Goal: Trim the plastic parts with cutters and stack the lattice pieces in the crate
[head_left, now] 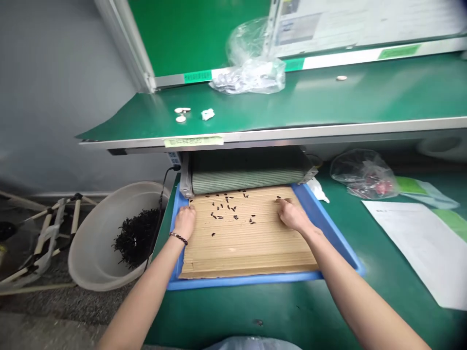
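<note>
A flat cardboard sheet [233, 248] lies inside a blue tray [335, 243], with several small black pieces [235, 217] scattered over its far half. At the sheet's left edge, beside the tray wall, my left hand [185, 222] is closed; its curled fingers hide whatever they hold. My right hand [291, 214] rests over the right side of the cardboard, fingers drawn together. A small dark piece [278, 198] shows right at its fingertips; whether it is pinched or only touched is unclear. Beyond both hands, the ribbed conveyor belt [248, 180] ends above the tray's far side.
A translucent white tub [98, 253] holding a black heap [136, 236] stands on the floor at left. A shelf [310, 104] overhangs the belt and carries a plastic bag [251, 75]. Paper [419, 243] and another bag [365, 175] lie on the green table at right.
</note>
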A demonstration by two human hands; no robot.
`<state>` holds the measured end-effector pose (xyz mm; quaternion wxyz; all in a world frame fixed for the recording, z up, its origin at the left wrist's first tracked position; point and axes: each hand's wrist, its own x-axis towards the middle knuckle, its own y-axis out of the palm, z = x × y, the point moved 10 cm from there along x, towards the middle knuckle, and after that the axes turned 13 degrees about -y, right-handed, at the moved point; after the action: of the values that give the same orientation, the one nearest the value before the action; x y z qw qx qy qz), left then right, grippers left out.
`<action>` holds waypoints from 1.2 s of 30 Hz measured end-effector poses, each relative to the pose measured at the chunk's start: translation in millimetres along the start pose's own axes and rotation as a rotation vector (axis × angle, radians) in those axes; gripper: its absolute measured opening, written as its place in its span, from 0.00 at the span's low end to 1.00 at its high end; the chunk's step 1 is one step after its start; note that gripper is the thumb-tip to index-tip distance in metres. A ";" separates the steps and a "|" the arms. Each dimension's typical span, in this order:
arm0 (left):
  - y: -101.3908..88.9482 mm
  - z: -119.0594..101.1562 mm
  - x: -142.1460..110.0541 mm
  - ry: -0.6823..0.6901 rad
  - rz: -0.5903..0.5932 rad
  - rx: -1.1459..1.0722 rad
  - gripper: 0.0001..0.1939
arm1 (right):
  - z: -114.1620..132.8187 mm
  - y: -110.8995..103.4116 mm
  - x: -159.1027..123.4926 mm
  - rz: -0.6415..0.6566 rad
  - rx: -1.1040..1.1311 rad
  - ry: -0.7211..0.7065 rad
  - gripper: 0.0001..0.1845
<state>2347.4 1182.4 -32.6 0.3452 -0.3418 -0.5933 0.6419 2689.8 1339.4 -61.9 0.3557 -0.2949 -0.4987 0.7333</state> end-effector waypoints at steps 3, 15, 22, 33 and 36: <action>-4.0 1.1 1.9 0.013 -0.013 0.028 0.19 | -22.8 0.5 -2.9 -0.028 -0.022 0.040 0.28; -40.7 -24.6 -46.0 0.207 -0.106 -0.282 0.16 | -14.0 1.9 -18.0 -0.061 -0.062 -0.001 0.27; -10.8 83.7 -67.4 -0.380 0.108 -0.251 0.30 | -45.0 -55.6 -80.5 -0.319 -0.287 0.113 0.25; -2.7 92.0 -53.2 -0.356 0.177 -0.186 0.29 | -62.9 -35.3 -119.9 -0.108 -0.148 0.260 0.28; -7.1 91.8 -58.9 -0.342 0.158 -0.170 0.29 | -59.0 -40.4 -123.5 -0.132 -0.140 0.261 0.28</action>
<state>2300.8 1084.6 -18.1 0.1579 -0.3015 -0.6665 0.6633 2816.2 1279.5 -33.7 0.4435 -0.3782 -0.5164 0.6274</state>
